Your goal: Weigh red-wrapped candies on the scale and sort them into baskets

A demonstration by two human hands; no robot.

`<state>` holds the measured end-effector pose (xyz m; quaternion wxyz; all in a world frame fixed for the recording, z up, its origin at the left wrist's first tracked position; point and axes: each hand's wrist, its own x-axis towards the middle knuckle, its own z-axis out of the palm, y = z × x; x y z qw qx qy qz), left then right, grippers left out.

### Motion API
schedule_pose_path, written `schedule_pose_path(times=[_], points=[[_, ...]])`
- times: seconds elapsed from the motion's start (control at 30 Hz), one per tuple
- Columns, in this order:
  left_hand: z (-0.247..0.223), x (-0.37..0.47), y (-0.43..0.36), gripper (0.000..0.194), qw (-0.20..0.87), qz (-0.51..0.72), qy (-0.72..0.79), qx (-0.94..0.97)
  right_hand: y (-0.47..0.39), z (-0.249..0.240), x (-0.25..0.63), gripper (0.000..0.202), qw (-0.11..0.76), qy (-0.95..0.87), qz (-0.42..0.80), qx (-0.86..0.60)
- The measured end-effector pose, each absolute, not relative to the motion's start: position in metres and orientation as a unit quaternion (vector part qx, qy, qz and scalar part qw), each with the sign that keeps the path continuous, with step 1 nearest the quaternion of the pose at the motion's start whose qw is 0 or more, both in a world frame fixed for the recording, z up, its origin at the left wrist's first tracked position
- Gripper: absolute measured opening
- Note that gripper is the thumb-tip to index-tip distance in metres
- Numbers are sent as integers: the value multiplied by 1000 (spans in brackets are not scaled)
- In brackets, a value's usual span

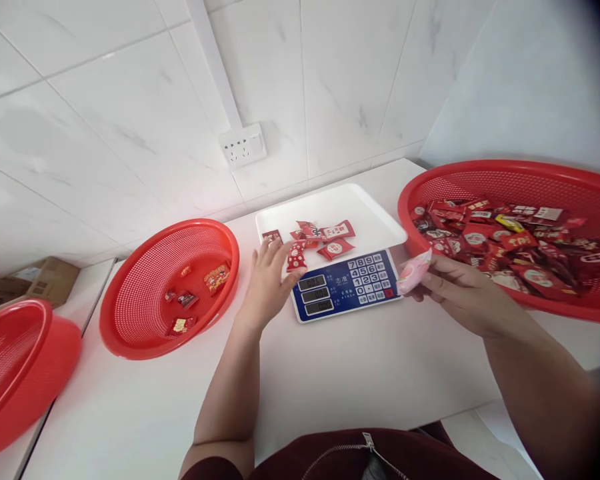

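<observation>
Far left, we noted a cardboard box (55, 283) by the wall and, nearer us, a red basket (55, 347) cut off by the edge of view. Next along the white table (360, 380) stood a second red basket, the sparse basket (145, 287), with a few small packets (217, 278) scattered over its inside. Above, on the tiled wall, we saw a socket plate (243, 145).

The left hand (267, 283) reached to the left edge of a white tray (373, 210), fingers spread, thumb at the lower end of a dotted red packet (297, 256). We could not tell whether it gripped that packet. A dark red packet (273, 236) lay just beyond the fingertips. Right of these, a loose cluster of red packets (337, 231) lay on the tray, some overlapping.

In front of the tray we recorded the scale's blue panel (345, 288): three grey displays on its left, figures too faint to trust, and a white keypad on its right.

The right hand (460, 297), well apart from the left, had a pink packet (413, 273) pinched between thumb and fingers, at the panel's right end.

Far right, we logged a large red basket, the full basket (530, 179), heaped with mostly red packets, one yellow wrapper (509, 223) among them.
</observation>
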<state>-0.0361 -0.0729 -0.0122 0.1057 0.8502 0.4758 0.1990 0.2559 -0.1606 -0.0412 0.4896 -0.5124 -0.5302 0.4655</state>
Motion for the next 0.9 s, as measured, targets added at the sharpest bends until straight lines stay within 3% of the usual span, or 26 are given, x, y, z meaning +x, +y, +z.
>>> schedule_pose_path(times=[0.13,0.4,0.5,0.63,0.9], points=[[-19,-37,-61,57,83,177,550,812,-161,-42,255,31,483,-530,484,-502],[-3,-46,-53,53,89,163,544,818,-160,-51,249,34,446,-561,519,-465],[3,-80,-60,59,22,163,615,771,-162,-60,241,34,410,-584,559,-423],[-1,-129,-82,74,-3,46,668,743,-164,-76,226,34,335,-580,628,-396],[7,-271,-98,70,-107,-67,836,533,-164,-97,219,31,282,-576,665,-382]])
